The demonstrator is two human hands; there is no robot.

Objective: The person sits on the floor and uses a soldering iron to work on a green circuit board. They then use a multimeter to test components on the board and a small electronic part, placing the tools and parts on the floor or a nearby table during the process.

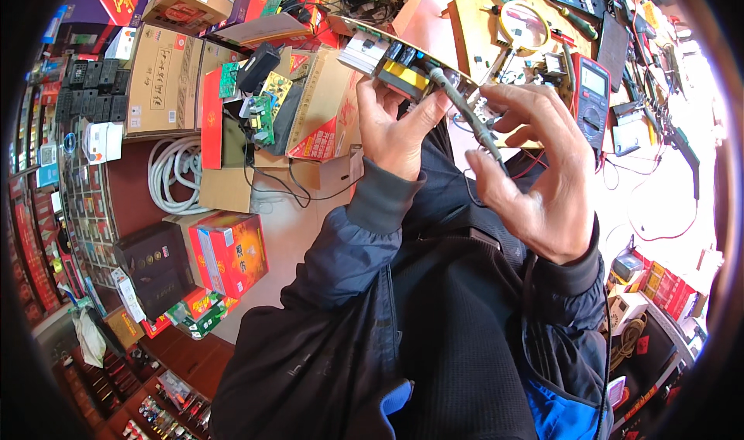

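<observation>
My left hand [397,126] grips a circuit board [443,58] by its lower edge, thumb on the near side. A yellow-wrapped transformer [404,76], a pale finned heat sink [363,53] and dark capacitors show on the board. Between the thumb and fingers of my right hand [542,180] lies a dark, ridged, pen-shaped tool [467,115], slanting up to the left. Its upper end lies over the board beside the transformer. I cannot make out its exact kind, nor whether its tip touches the board. Both hands are above my lap.
A yellow workbench [469,14] at the upper right carries a red-rimmed multimeter [592,99], a tape roll [525,27], tools and tangled leads. An open carton [325,103] with circuit boards stands to the left, near coiled white hose [174,175] and a red box [229,254].
</observation>
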